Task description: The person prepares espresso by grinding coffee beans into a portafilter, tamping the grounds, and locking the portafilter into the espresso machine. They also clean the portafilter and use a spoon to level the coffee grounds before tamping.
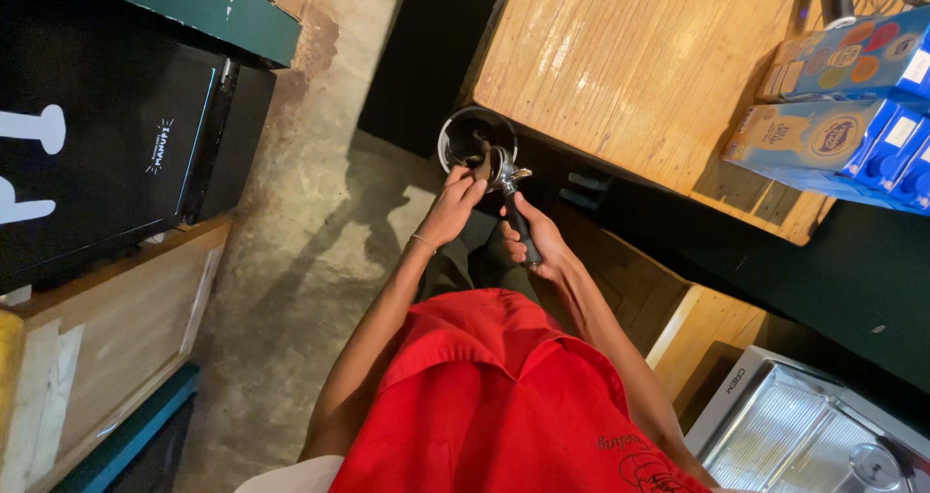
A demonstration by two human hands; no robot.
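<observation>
below, portafilter (499, 169) gripped by right hand (536, 236), left hand (453, 205) at basket

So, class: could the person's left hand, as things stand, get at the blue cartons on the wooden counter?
Probably not easily: the left hand is at the metal portafilter, and the blue cartons lie far across the wooden counter, beyond the right hand.

You stood on a bare concrete floor (291, 261). A wooden countertop (620, 77) lay ahead of you, with blue beverage cartons (843, 106) stacked at its right edge. A black cabinet (107, 135) stood at your left, beneath a green shelf edge (194, 4). A stainless-steel drip tray (804, 435) sat at your lower right. You wore a red apron (484, 406).
</observation>
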